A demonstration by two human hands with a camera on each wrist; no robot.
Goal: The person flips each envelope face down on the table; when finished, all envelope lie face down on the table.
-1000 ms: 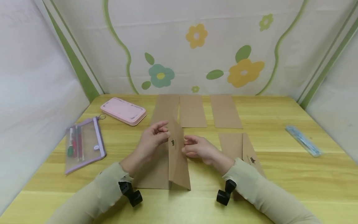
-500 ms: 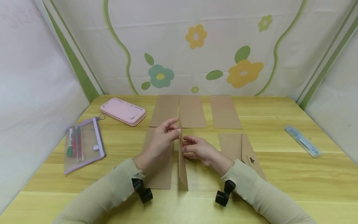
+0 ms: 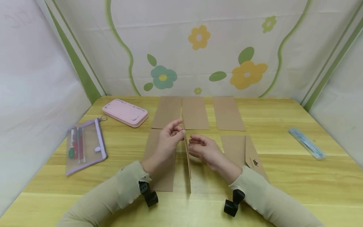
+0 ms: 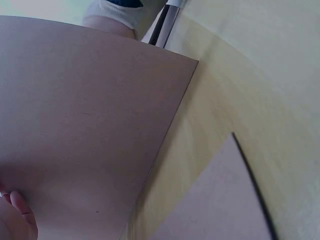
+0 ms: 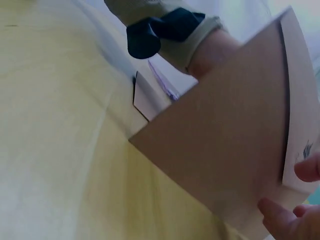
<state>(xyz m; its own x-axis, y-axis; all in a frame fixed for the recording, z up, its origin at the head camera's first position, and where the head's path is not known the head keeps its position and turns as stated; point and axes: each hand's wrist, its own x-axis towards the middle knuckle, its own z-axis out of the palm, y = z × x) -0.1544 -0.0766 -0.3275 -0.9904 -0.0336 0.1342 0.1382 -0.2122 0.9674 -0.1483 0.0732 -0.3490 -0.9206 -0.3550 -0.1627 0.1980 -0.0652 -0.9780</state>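
Observation:
A brown kraft envelope point(image 3: 187, 157) stands nearly upright on its long side between the hands, seen almost edge-on in the head view. My left hand point(image 3: 167, 142) pinches its upper edge, with the thumb at the edge. In the left wrist view, a plain face of the envelope point(image 4: 95, 115) fills the left side. My right hand point(image 3: 208, 151) is just to its right, fingers loosely bent and holding nothing. The right wrist view shows the envelope's flap point(image 5: 300, 100) with a dark print, near the fingertips point(image 5: 272, 207); contact there cannot be told.
A second brown envelope point(image 3: 160, 173) lies under the left forearm; another, with a crown print point(image 3: 255, 162), lies right. Several brown envelopes point(image 3: 195, 113) line the back. A pink case point(image 3: 124, 112) and a purple-edged pouch of pens point(image 3: 90, 138) sit left, a blue packet point(image 3: 306, 142) far right.
The held envelope has swung from tilted, with its crown print showing, to nearly edge-on. My left hand has moved right with it; my right hand has drawn slightly away to the right.

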